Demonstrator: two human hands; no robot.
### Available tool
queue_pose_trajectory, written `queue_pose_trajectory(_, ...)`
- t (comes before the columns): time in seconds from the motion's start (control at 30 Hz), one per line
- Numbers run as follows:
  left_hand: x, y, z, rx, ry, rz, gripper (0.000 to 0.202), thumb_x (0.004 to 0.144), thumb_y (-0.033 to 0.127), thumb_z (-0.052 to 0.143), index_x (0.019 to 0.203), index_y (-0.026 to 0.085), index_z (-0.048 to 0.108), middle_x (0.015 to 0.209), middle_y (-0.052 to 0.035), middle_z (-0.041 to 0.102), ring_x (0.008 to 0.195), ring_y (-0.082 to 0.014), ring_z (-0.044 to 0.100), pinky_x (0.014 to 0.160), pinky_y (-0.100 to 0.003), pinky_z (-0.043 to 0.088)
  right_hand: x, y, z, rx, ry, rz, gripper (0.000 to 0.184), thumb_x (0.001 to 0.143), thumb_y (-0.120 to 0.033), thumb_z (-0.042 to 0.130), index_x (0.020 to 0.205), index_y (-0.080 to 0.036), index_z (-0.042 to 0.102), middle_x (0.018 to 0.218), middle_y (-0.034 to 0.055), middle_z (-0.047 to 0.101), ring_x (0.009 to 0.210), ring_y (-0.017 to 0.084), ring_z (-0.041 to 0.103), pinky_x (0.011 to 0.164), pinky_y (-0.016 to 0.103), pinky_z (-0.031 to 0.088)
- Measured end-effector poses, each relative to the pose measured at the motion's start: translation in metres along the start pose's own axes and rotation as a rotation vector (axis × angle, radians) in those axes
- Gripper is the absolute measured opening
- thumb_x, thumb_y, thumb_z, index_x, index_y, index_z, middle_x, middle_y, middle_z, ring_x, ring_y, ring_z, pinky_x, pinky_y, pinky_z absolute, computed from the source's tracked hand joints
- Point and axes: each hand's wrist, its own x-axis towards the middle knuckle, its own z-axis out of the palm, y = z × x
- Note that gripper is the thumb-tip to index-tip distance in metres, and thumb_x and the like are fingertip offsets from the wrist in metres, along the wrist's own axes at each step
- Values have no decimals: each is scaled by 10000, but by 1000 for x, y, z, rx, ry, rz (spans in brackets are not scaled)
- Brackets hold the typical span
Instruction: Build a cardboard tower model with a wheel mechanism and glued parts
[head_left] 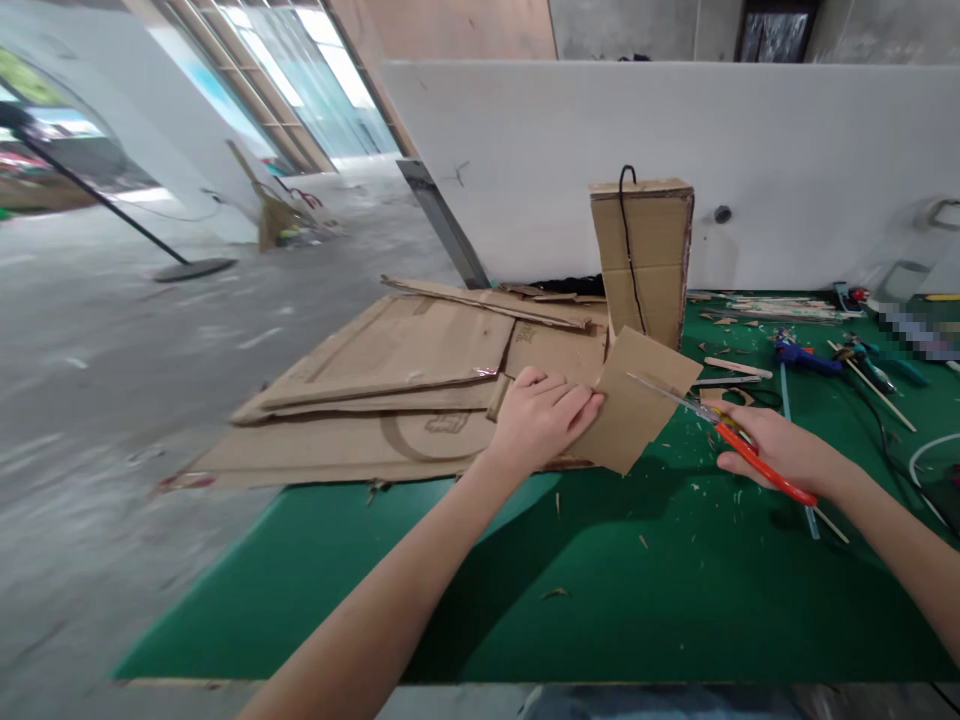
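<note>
My left hand (pixel 540 418) grips the left edge of a loose brown cardboard piece (pixel 637 405) and holds it tilted above the green table (pixel 525 590). My right hand (pixel 780 452) is closed around an orange-handled cutter (pixel 750 460). Its metal blade (pixel 667 392) lies across the cardboard piece's upper right part. A stack of flat cardboard sheets (pixel 390 390) lies on the table's left end, just behind my left hand.
A tall cardboard box (pixel 645 260) with a black cord stands upright behind the piece, against a white wall. A blue glue gun (pixel 806 357), wooden sticks (pixel 874 385), cables and scraps lie at the right. The table's left edge drops to a grey floor.
</note>
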Motion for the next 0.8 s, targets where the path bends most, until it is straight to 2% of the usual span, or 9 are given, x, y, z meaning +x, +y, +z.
queue_pose_trajectory(0.1,-1,0,1,-13,18,-5,362,953,199,539,601,204,456,507,35,482,519,-134,449,612,-316,331,3,-4,1,-76,27,39,583,931,-522,516,1376,-146,531,987,131,725,882,281,676,787,391,523)
queue_pose_trajectory(0.17,-1,-1,1,-27,17,-10,375,960,197,525,595,207,439,506,35,476,510,-133,438,609,-314,336,5,-4,3,-126,42,28,561,932,-522,515,1333,-132,567,891,120,724,812,283,670,741,382,507)
queue_pose_trajectory(0.27,-2,-2,2,-43,12,-7,390,965,196,513,586,208,419,502,35,466,503,-131,431,600,-314,333,6,-3,4,-106,51,-1,558,926,-520,520,1309,-120,585,902,126,725,802,279,666,723,373,495)
queue_pose_trajectory(0.43,1,0,-1,-52,-13,23,374,967,202,517,600,202,448,509,36,482,510,-126,444,602,-313,332,1,-2,-1,50,2,-51,629,891,-542,561,1369,-133,547,1152,150,700,861,244,670,742,344,508)
queue_pose_trajectory(0.53,4,4,-3,-34,-43,38,358,964,215,530,610,196,477,523,31,509,529,-127,468,602,-320,322,0,-3,-3,42,-18,-38,684,891,-551,567,1428,-133,493,1101,138,713,848,248,671,718,342,511)
queue_pose_trajectory(0.7,3,7,-2,-95,-94,-5,358,972,215,503,615,196,501,532,24,529,537,-130,486,615,-329,323,4,-2,3,-145,66,-34,564,938,-529,498,1296,-106,599,936,143,740,814,293,687,740,386,506)
queue_pose_trajectory(0.8,1,6,0,-151,-119,-46,357,973,213,492,617,198,507,533,20,528,541,-135,488,619,-334,322,6,-1,7,-186,61,-43,544,961,-515,462,1285,-99,599,894,139,743,787,297,692,734,386,499)
